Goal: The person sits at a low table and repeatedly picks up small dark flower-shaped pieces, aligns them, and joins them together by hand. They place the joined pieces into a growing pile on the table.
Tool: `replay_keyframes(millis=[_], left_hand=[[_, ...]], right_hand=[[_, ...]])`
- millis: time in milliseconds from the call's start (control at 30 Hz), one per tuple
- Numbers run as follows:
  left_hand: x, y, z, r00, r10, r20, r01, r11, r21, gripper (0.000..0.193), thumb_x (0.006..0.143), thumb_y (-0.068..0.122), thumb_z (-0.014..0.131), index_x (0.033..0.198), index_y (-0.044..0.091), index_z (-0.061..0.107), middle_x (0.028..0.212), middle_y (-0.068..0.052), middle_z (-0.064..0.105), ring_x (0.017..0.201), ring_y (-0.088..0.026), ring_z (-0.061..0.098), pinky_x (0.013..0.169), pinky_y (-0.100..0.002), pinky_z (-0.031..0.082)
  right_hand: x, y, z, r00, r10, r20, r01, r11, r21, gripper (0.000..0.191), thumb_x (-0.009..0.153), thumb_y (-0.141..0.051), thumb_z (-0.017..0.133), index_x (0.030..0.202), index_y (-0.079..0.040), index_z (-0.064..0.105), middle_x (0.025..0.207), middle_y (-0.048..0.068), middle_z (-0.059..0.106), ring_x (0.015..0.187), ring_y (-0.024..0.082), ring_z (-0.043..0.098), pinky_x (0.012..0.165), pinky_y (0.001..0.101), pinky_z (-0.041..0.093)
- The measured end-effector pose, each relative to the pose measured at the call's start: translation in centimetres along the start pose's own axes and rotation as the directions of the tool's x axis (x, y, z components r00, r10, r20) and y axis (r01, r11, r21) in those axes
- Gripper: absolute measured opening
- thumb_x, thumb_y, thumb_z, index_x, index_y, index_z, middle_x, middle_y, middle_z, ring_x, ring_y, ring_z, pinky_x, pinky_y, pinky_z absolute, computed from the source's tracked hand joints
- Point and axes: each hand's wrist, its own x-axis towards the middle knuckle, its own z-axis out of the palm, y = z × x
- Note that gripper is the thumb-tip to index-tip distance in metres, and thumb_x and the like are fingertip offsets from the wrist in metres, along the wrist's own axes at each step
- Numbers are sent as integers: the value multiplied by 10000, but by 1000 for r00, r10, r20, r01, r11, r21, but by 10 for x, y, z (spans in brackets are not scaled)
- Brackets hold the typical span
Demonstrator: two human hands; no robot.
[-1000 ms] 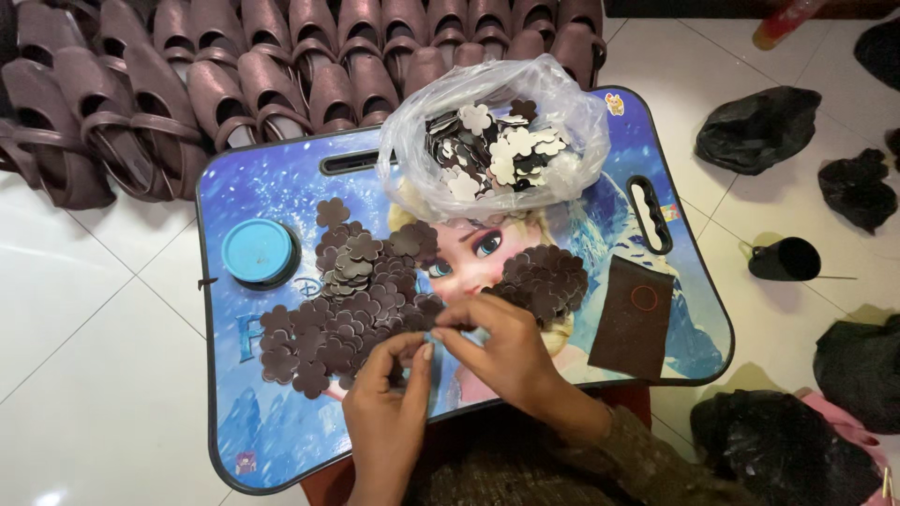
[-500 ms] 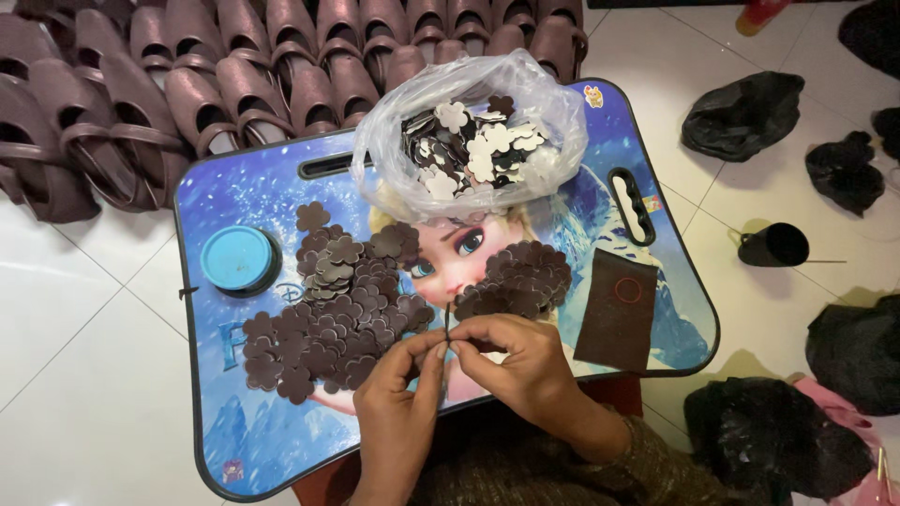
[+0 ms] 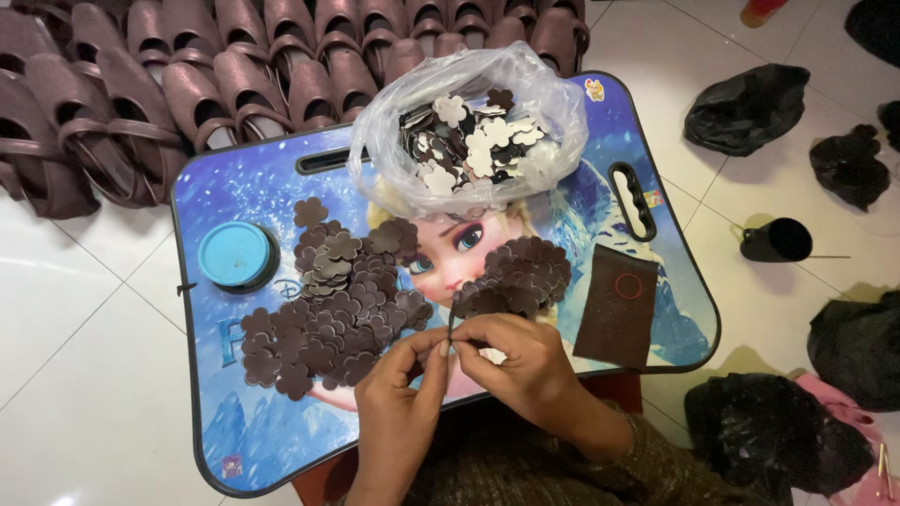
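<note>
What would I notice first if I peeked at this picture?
Probably the bright blue lap tray in the middle, heaped with brown flower shapes, with a clear bag of more at its far edge. At the near edge, the left hand and right hand pinch one small piece between them. Rows of brown shoes line the floor behind.

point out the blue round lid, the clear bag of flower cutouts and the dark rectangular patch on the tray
blue round lid (image 3: 238, 255), head view, middle of its top
clear bag of flower cutouts (image 3: 553, 112), head view, right plastic wall
dark rectangular patch (image 3: 614, 323), head view, lower middle of its face
</note>
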Motion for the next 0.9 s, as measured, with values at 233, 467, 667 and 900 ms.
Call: replay_keyframes(millis=[233, 467, 667, 900], left_hand=[[0, -5, 2, 997, 73, -37, -70, 995, 69, 175, 904, 110, 729, 1049, 18, 758, 911, -81, 795, 802, -144, 749, 724, -289, 586], [-1, -6, 6, 905, 426, 6, -398, 841, 367, 127, 914, 79, 722, 1024, 38, 673, 1007, -96, 727, 922, -292, 704, 822, -384, 539], [-1, -6, 8, 889, 457, 36, -435, 816, 382, 126, 913, 58, 716, 1017, 39, 647, 998, -86, 711, 906, -287, 694, 783, -394, 527], [-4, -12, 12, 953, 304, -14, -290, 922, 257, 124, 902, 79, 732, 996, 19, 677, 934, -99, 715, 852, -240, 695, 757, -343, 538]], right_hand=[[0, 0, 0, 993, 115, 8, -115, 990, 78, 162, 837, -63, 758, 980, 13, 761, 906, 103, 796, 772, 145, 781, 661, 268, 614], [2, 0, 0, 985, 174, 1, -173, 980, 100, 166, 831, -90, 769, 964, 9, 775, 885, 98, 810, 762, 138, 785, 662, 264, 615], [4, 4, -2, 987, 161, 8, -162, 985, 66, 137, 827, -85, 768, 926, 10, 769, 854, 90, 800, 748, 125, 778, 657, 268, 611], [-5, 24, 6, 972, 224, 68, -234, 946, 224, 89, 856, -50, 726, 918, 11, 705, 816, 40, 730, 746, 94, 689, 667, 262, 577]])
